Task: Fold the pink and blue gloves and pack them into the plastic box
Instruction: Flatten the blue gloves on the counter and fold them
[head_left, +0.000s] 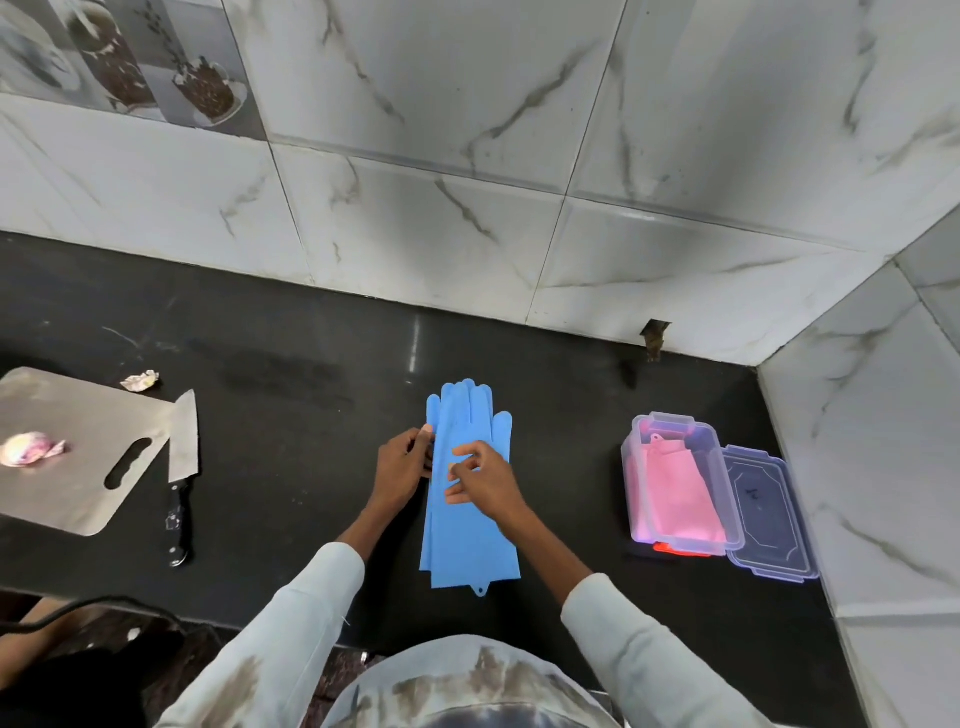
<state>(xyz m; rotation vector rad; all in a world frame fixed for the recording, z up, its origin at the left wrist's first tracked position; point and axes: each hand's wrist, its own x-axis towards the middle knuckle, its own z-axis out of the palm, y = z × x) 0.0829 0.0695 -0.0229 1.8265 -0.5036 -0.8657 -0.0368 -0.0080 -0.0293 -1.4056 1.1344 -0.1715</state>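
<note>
Working on the blue gloves (470, 488), lying flat and stacked on the black counter (291, 415). Left hand (402, 467) pinching their left edge, right hand (480, 480) pressing on top, fingers loose. Pink gloves (675, 493) already sitting in the plastic box (631, 467). Next, probably folding the blue ones small enough to fit.

Matt rubbery blue gloves (470, 499) on glossy black stone counter (291, 374); clear plastic box (675, 483), brushed metal board (67, 447), glossy marble-look tiles (467, 156).
</note>
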